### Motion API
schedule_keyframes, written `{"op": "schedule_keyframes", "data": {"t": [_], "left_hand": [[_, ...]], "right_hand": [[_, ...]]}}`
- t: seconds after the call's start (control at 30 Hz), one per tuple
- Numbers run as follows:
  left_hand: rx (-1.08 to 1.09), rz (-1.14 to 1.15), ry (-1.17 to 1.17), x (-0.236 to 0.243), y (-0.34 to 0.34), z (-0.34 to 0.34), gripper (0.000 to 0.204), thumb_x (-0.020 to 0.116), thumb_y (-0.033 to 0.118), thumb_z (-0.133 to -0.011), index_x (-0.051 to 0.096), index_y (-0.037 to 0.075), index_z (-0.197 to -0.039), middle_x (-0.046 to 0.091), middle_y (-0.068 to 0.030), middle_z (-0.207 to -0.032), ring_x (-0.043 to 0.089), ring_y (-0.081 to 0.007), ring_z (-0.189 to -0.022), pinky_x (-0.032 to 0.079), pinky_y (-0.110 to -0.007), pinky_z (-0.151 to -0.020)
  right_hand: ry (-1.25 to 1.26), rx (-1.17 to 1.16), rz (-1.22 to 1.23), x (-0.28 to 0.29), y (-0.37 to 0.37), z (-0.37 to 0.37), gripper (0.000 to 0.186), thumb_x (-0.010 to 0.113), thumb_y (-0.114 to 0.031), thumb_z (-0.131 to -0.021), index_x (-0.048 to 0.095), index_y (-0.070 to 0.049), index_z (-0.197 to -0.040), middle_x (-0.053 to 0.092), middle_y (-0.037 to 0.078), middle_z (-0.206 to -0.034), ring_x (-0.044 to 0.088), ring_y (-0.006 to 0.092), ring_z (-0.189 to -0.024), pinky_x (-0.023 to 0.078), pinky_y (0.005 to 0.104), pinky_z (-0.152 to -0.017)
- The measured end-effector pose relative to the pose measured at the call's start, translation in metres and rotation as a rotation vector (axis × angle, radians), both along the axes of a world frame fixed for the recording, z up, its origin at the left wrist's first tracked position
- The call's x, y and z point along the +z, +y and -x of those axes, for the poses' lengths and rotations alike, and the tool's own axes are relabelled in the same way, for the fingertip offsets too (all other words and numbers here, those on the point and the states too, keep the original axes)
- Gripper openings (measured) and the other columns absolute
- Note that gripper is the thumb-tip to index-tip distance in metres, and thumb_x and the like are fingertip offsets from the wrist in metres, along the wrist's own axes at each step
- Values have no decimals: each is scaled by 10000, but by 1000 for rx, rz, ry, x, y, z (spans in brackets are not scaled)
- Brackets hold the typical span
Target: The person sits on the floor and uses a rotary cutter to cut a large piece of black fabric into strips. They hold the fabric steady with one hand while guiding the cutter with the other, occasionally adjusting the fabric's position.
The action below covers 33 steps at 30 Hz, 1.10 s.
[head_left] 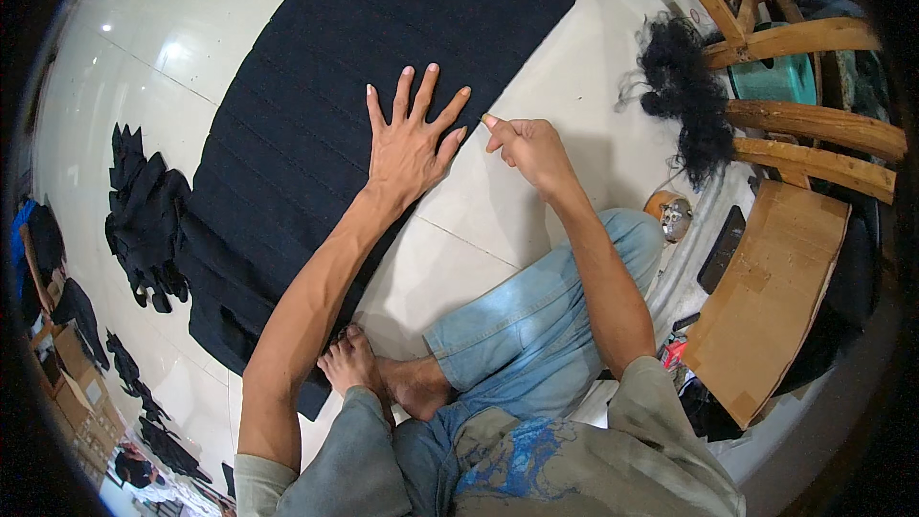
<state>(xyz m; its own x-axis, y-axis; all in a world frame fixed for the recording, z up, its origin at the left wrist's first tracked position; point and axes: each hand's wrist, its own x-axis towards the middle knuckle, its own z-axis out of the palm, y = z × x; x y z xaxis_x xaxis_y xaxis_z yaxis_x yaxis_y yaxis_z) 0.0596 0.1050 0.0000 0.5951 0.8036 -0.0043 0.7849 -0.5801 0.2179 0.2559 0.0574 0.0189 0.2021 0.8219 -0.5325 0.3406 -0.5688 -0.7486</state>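
Note:
A long piece of black fabric (306,86) with parallel lines across it lies on the white tiled floor. My left hand (412,148) rests spread flat on it, fingers apart, close to its right edge. My right hand (526,153) is closed with thumb and index finger at that edge; what, if anything, is between the fingertips is too small to make out. My bare foot (349,364) is at the fabric's lower edge.
Cut black scraps (144,220) lie to the left. At right are wooden frames (804,120), a tangle of black thread or fibre (675,77), a round metal object (675,220), a dark flat object (720,249) and a cardboard sheet (766,297). Cardboard boxes (72,383) stand far left.

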Motion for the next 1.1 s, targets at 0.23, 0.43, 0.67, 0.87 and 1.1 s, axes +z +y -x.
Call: {"op": "schedule_keyframes", "data": {"t": [0.23,0.43,0.67,0.87,1.1], "left_hand": [[8,-41,-40,-7,0,-1,494,406,507,-1018,411,398,-1499,198,-65,-1650,101,-326,-1532,18,-701,-1173],[10,-53,-60,-10,1,0,495,397,529,-1012,431,399,-1488,216,-60,-1646,103,-323,-1533,20,-703,-1173],[10,-67,-63,-10,1,4,494,393,534,-1013,434,397,-1486,212,-62,-1648,91,-321,-1535,21,-700,-1174],[-7,-45,50,-1,0,4,532,435,492,-1015,364,374,-1529,164,-81,-1659,103,-328,-1530,57,-690,-1169],[226,-243,11,23,1,36,564,569,371,-989,430,161,-1494,335,-134,-1567,274,-326,-1465,214,-676,-1117]], "right_hand": [[-11,3,9,1,0,1,540,595,-491,-933,696,-13,-703,518,46,-509,525,166,-500,387,349,-507],[-39,25,-20,-5,0,-2,538,600,-490,-928,687,-10,-700,511,60,-508,523,178,-504,391,356,-515],[-51,48,-2,-6,1,1,526,597,-477,-926,693,-7,-712,521,70,-520,528,187,-515,401,364,-529],[-47,56,-71,1,-6,-3,521,598,-481,-923,704,-13,-720,603,138,-571,614,247,-578,452,397,-576],[-364,-112,-133,15,-27,-23,529,693,-501,-891,690,24,-820,674,172,-708,664,279,-676,514,391,-646]]}}
